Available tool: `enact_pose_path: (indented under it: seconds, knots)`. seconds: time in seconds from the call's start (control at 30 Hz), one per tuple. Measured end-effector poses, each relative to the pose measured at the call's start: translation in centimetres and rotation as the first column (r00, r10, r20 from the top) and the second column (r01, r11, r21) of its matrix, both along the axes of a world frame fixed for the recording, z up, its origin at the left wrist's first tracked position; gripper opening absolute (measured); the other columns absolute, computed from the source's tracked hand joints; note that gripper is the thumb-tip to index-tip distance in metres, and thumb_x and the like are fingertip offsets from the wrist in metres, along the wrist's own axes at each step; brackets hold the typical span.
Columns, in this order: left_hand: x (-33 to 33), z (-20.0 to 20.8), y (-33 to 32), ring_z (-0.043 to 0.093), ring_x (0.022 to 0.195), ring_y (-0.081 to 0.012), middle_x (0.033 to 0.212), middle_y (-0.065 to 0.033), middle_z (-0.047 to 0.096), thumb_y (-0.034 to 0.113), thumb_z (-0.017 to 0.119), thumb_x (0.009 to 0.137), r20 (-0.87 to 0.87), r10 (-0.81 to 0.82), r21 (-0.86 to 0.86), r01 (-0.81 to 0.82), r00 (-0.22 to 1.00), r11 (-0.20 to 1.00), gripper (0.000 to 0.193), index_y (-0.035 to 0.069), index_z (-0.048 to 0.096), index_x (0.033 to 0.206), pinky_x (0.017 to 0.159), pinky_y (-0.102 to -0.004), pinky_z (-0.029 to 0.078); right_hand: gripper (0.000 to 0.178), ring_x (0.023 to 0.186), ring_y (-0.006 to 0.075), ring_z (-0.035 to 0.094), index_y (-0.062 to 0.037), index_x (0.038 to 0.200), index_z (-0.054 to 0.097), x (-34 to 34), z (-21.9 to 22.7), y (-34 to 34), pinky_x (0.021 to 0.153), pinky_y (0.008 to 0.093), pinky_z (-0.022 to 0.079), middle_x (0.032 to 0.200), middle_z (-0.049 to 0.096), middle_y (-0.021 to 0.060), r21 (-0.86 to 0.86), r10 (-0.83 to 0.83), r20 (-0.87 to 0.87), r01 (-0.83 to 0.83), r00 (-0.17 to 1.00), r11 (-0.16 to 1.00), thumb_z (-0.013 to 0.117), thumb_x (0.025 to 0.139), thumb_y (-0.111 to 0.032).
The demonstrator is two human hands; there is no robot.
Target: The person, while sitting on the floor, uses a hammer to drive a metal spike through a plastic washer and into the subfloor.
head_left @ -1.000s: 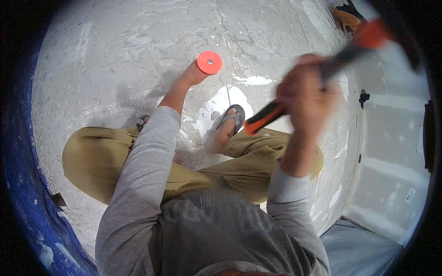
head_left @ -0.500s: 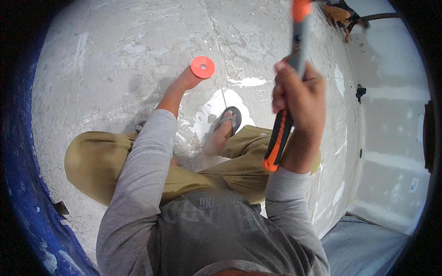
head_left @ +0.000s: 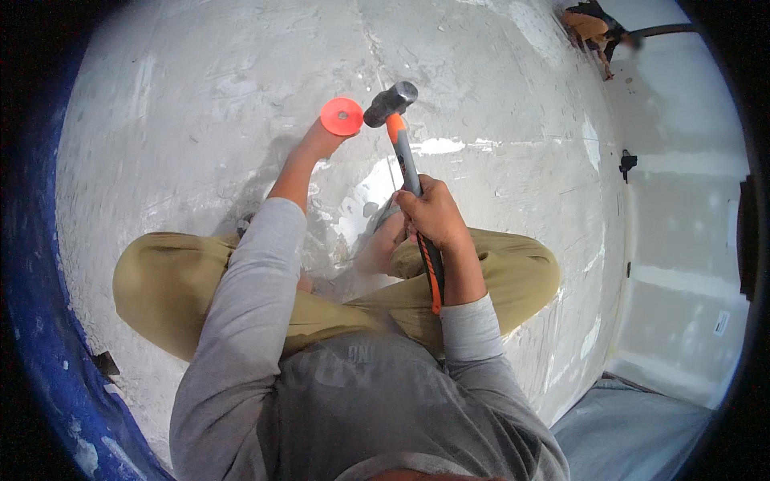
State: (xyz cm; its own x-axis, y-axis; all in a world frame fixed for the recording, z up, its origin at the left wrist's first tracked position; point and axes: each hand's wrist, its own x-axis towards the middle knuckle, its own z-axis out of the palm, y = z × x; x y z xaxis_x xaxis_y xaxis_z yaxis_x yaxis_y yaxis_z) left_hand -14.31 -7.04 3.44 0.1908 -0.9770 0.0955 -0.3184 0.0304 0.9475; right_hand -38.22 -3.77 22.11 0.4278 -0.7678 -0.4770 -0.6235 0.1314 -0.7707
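My left hand (head_left: 321, 143) is closed beneath the round orange hand guard of a chisel (head_left: 330, 120). The chisel's metal striking end shows in the middle of the guard; its shaft and blade are hidden underneath. My right hand (head_left: 434, 213) grips a club hammer (head_left: 391, 104) around the middle of its grey, black and orange handle. The dark steel head is just right of the guard, and I cannot tell whether they touch. Below both hands lies a rough grey floor (head_left: 241, 120) with chipped, whitish patches.
A sandalled foot and my bent knees are close under the hammer. Blue sheeting (head_left: 48, 321) runs along the left, and a grey sheet (head_left: 634, 429) lies at lower right. Beside a plastered wall board (head_left: 682, 216), another person (head_left: 592, 28) crouches at the far right.
The hammer has swung down and left from its raised position, its head now beside the guard. My left hand and the chisel have shifted slightly left.
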Motion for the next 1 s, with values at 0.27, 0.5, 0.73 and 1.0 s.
enact_pose_path:
  seconds: [0.27,0.5,0.73,1.0]
  knots:
    - [3.8,0.0,0.7,0.059,0.087,-0.0137,0.097,-0.0044,0.062,0.027,0.073,0.081,-0.088,0.415,-0.036,-0.42,0.905,0.907,0.039,0.005,0.06,0.11,0.078,-0.0311,0.047,0.016,0.039,0.0107,0.046,0.0041,0.085,0.053,-0.3,-0.8,-0.1,0.036,0.0273,0.038,0.053,0.049,0.0033,0.061,-0.07,0.041,0.068,0.997,0.996,0.06,0.087,-0.011]
    - [5.0,-0.2,1.0,0.059,0.085,-0.0126,0.095,-0.0031,0.062,0.021,0.07,0.082,-0.285,0.422,-0.023,-0.446,0.861,0.895,0.034,0.003,0.059,0.108,0.076,-0.0295,0.047,0.022,0.046,0.015,0.053,0.0047,0.084,0.055,0.1,-1.8,0.1,0.042,0.0313,0.042,0.058,0.054,0.0071,0.082,-0.011,0.009,0.01,1.0,0.997,0.063,0.086,-0.015]
    - [3.9,-1.6,1.1,0.058,0.086,-0.0121,0.096,-0.0022,0.062,0.016,0.068,0.083,-0.27,0.408,-0.033,-0.432,0.872,0.901,0.031,0.003,0.059,0.109,0.077,-0.0291,0.048,0.026,0.058,0.023,0.058,0.0055,0.083,0.057,0.3,-3.2,0.2,0.056,0.0384,0.046,0.065,0.058,0.0137,0.005,0.076,-0.056,-0.075,0.996,0.997,0.066,0.083,-0.02]
    - [2.1,-2.0,1.5,0.064,0.098,-0.0205,0.105,-0.0101,0.068,0.022,0.068,0.085,0.022,0.371,-0.076,-0.369,0.928,0.927,0.033,0.004,0.063,0.112,0.085,-0.0339,0.048,0.025,0.059,0.0199,0.058,0.0043,0.083,0.058,1.5,-0.5,0.6,0.055,0.0369,0.045,0.065,0.058,0.0129,-0.09,0.079,-0.065,-0.084,0.995,0.992,0.066,0.083,-0.019]
